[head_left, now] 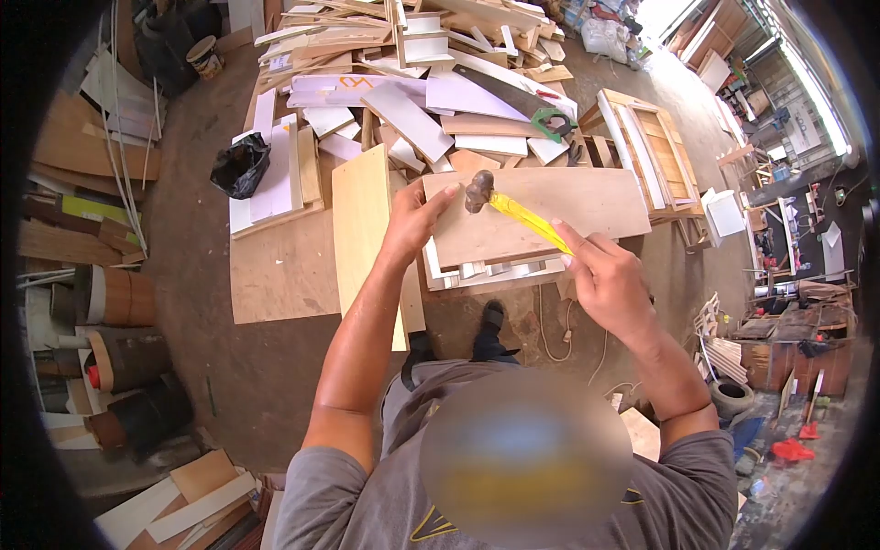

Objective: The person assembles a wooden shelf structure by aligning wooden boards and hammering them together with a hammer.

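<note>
My right hand is closed around the yellow handle of a hammer. The hammer's dark metal head is over a flat plywood board, just right of my left thumb. My left hand grips the board's left end, with the thumb on top and the other fingers partly hidden. Whether a nail is between its fingertips is too small to tell. Beneath the board, a white-edged wooden frame shows along the near side. A pale plank lies left of my left hand.
Wood offcuts are heaped across the back of the table. A handsaw with a green handle rests on them. A black plastic bag sits at the left. A panelled wooden piece stands at the right, and a cable trails on the floor.
</note>
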`<state>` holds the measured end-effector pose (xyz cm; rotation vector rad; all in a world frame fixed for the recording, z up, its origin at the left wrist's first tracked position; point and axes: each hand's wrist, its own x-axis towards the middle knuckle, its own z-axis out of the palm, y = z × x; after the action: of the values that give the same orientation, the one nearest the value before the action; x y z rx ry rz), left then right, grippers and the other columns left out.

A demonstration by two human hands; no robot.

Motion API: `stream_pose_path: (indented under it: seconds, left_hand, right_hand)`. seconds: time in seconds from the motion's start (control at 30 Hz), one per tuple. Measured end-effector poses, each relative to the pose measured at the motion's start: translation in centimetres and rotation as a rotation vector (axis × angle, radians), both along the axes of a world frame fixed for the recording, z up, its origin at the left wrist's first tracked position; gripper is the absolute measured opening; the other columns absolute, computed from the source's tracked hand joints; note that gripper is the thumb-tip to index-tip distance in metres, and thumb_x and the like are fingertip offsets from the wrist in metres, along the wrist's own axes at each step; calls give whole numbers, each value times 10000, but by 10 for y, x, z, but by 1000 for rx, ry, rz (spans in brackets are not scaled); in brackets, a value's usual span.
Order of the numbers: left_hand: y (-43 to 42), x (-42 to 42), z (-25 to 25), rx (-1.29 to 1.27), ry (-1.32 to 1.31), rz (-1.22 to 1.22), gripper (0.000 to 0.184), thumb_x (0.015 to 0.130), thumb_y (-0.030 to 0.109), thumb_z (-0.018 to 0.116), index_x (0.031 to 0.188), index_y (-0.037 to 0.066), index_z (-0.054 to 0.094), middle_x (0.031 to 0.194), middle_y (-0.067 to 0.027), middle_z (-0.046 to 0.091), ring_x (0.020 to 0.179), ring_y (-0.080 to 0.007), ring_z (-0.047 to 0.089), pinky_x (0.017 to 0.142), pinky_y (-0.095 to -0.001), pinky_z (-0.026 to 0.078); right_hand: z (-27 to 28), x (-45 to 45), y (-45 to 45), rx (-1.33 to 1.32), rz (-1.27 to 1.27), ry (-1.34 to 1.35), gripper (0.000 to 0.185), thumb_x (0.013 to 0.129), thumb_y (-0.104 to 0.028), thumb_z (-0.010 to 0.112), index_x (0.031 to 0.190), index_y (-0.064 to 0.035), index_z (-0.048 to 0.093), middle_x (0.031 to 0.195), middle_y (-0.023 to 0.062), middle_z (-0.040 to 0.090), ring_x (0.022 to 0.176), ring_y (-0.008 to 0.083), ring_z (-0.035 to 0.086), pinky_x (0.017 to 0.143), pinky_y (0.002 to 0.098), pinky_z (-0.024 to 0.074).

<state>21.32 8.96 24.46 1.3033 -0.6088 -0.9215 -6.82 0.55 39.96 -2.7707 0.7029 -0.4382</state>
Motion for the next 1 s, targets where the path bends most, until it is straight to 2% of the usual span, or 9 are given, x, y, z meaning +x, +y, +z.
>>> stream_pose_path:
  seconds: [0.13,0.23,0.33,0.43,0.57,0.63,0.73,0.87,1.0]
  left_hand:
    - [-7,3,-23,-22,17,9,366,1015,299,774,1130,-41,702,899,-20,705,756,-76,601,659,-281,496]
    - [-1,-2,1,0,0,23,363,1008,309,784,1097,-34,703,865,-4,686,730,-68,573,630,-278,473]
    - [-2,4,-9,57,-59,16,357,1009,310,783,1077,-32,708,844,3,677,717,-66,563,624,-280,467]
    - [-3,7,-8,71,-93,-6,352,1015,304,775,1080,-37,715,843,-2,686,717,-69,575,629,-280,473]
    - [3,-3,11,19,-34,22,349,1018,299,769,1089,-39,722,837,-3,693,711,-72,589,624,-280,475]
    - [-2,-3,-2,-12,-6,28,352,1018,300,769,1096,-40,721,843,-8,697,715,-75,594,620,-284,476]
    - [-2,1,-4,6,-8,12,352,1021,293,764,1113,-45,721,866,-22,712,729,-82,609,629,-291,488]
    - [-4,3,-13,29,-35,9,352,1024,288,760,1120,-48,719,870,-31,717,728,-84,614,627,-291,490]
    - [0,-2,5,12,-8,24,355,1019,295,764,1107,-46,717,852,-21,708,701,-75,591,608,-284,474]
  right_hand:
    - [6,-2,1,80,-4,-51,517,959,2,705,1466,-91,673,838,142,653,673,288,606,650,395,509]
    - [2,-1,3,40,14,-145,546,962,-71,708,1499,-156,652,844,126,670,695,325,670,638,444,544]
    - [-17,-4,10,-22,27,-1,512,951,24,706,1454,-64,677,889,160,688,706,284,628,663,383,519]
    - [-22,-4,10,42,32,-101,559,940,-26,726,1486,-128,662,843,133,672,672,309,656,623,435,536]
    - [-18,-6,11,59,-19,-234,561,946,-31,719,1496,-121,650,852,138,669,690,319,662,630,440,538]
    - [-19,-7,13,36,-28,-262,564,947,-30,718,1499,-119,646,854,141,669,698,324,666,633,441,538]
    - [-39,-9,12,24,9,-123,550,942,-15,723,1480,-109,662,849,142,672,693,313,664,626,436,528]
    - [-31,-7,14,90,-17,-250,539,951,-27,711,1480,-114,662,849,134,668,702,322,667,639,442,538]
    - [-33,-8,15,39,-39,-202,544,941,-10,715,1474,-106,666,866,137,681,707,320,672,640,439,543]
